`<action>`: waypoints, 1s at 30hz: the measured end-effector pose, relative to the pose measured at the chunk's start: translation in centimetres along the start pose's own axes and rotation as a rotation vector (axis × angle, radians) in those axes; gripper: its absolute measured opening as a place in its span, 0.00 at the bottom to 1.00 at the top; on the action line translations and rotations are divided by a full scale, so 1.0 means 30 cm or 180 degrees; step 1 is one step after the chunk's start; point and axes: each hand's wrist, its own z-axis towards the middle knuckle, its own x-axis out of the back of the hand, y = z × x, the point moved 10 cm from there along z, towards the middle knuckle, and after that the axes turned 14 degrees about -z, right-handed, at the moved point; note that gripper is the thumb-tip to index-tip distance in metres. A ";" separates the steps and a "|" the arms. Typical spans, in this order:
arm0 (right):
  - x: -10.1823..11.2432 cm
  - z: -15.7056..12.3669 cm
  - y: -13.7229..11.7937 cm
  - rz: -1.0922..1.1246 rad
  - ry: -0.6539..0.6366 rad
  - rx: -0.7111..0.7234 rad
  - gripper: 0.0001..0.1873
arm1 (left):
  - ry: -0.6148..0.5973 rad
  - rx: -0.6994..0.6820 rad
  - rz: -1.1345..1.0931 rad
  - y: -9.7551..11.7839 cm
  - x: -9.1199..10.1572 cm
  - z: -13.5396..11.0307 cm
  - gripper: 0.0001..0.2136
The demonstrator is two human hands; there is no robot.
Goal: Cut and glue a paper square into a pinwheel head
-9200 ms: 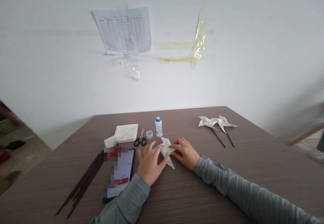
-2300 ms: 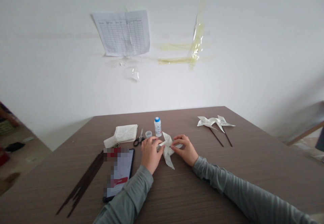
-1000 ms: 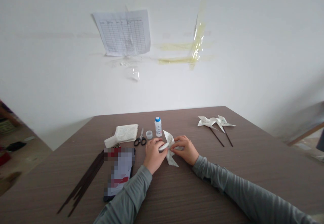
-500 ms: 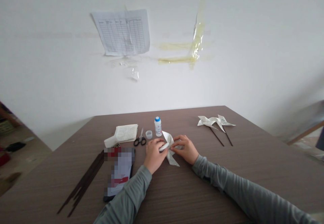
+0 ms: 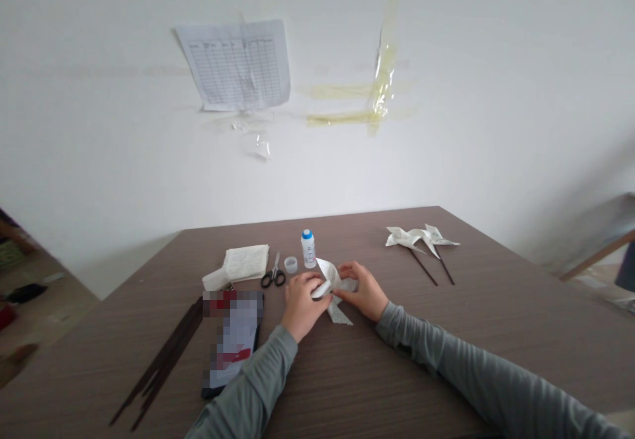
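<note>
A paper pinwheel (image 5: pixel 339 313) made from printed or written paper lies between my hands at the middle of the table. My left hand (image 5: pixel 303 301) is closed on its left blade and near its centre. From the other side my right hand (image 5: pixel 366 291) pinches it close to the centre, thumb and fingers around the right blade. The fingers partly hide the centre. Just beyond stands a white bottle (image 5: pixel 308 252) with a blue cap. Left of the bottle are a small clear cup (image 5: pixel 290 265) and black-handled scissors (image 5: pixel 273 276).
Two finished-looking pinwheels on dark sticks (image 5: pixel 423 237) lie at the right back. A stack of paper (image 5: pixel 247 262), a phone (image 5: pixel 234 340) and several dark sticks (image 5: pixel 161 356) lie to the left. Behind the brown table (image 5: pixel 397 373) rises a white wall with a taped sheet (image 5: pixel 238 65).
My right thumb has shifted slightly inward at the pinwheel's centre. Both hands keep their places on it, and the view has moved a little.
</note>
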 end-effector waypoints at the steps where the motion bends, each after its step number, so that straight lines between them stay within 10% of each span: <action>1: -0.007 0.002 -0.001 -0.0014 -0.0094 0.0000 0.25 | 0.0008 0.0013 0.0008 0.000 -0.002 0.000 0.11; 30: -0.028 0.012 -0.021 -0.0171 -0.0299 0.0090 0.09 | -0.0021 0.0086 0.0062 0.001 -0.002 0.006 0.07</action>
